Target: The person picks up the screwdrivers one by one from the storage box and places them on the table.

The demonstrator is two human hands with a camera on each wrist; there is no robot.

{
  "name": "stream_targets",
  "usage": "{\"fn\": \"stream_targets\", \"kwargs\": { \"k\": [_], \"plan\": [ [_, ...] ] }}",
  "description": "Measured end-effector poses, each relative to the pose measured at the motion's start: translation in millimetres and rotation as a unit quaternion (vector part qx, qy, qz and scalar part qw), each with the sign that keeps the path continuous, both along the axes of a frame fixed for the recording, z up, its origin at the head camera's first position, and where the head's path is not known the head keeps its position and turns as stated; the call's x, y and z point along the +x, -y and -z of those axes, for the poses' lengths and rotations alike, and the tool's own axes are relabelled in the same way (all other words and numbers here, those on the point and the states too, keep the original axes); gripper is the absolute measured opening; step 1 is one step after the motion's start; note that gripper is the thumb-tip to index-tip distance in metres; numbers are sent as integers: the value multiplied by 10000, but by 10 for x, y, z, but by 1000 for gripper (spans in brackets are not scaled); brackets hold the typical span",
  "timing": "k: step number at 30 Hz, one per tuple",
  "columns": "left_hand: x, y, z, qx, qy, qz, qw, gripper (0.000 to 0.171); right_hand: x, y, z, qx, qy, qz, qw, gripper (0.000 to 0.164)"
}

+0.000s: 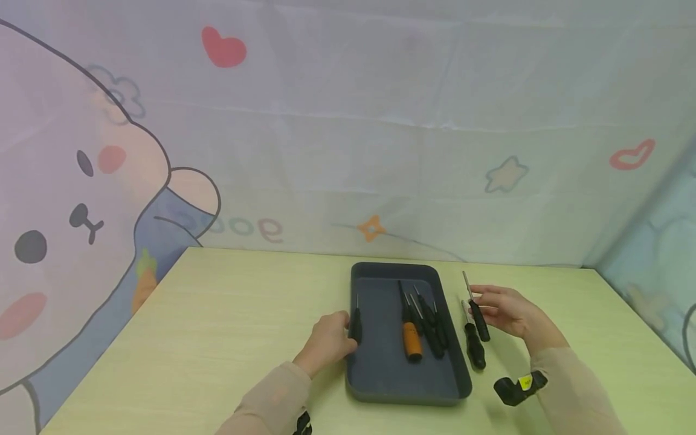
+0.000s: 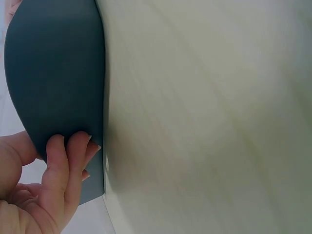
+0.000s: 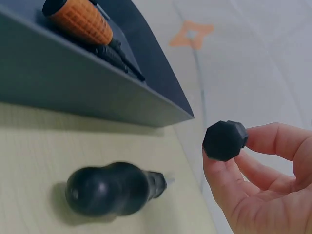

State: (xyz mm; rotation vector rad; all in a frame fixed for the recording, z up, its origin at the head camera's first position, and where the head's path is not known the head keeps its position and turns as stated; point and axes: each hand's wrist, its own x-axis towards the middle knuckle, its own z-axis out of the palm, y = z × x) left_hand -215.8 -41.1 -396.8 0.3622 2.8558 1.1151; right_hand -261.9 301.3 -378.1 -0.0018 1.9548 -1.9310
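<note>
My left hand [image 1: 325,343] grips the left wall of a dark grey tray [image 1: 402,396]. In the left wrist view its fingers lie on the tray's outer wall [image 2: 56,73], while the thumb goes over the rim. A small black screwdriver [image 1: 356,327] lies inside along that wall, close to the hand. Right of the tray, my right hand [image 1: 508,311] pinches a slim black screwdriver [image 1: 480,322] between thumb and fingers, blade pointing away. The right wrist view shows its handle end [image 3: 224,141] above the table. Beneath it, a thicker black screwdriver [image 1: 475,347] rests on the table.
Inside the tray lie an orange-handled screwdriver [image 1: 411,341] and several black-handled screwdrivers [image 1: 433,338]. The tray stands on a pale wooden table [image 1: 244,314]. A printed cloth [image 1: 348,121] hangs behind the table's back edge.
</note>
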Motion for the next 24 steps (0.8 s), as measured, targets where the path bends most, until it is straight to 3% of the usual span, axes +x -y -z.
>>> {"fn": "stream_targets", "kwargs": {
  "k": [17, 24],
  "plan": [
    [9, 3, -7, 40, -42, 16, 10000, 21, 34, -191, 132, 40, 199, 203, 9996, 59],
    [22, 1, -26, -35, -37, -2, 10000, 19, 53, -220, 179, 123, 275, 343, 9990, 49]
  ]
}}
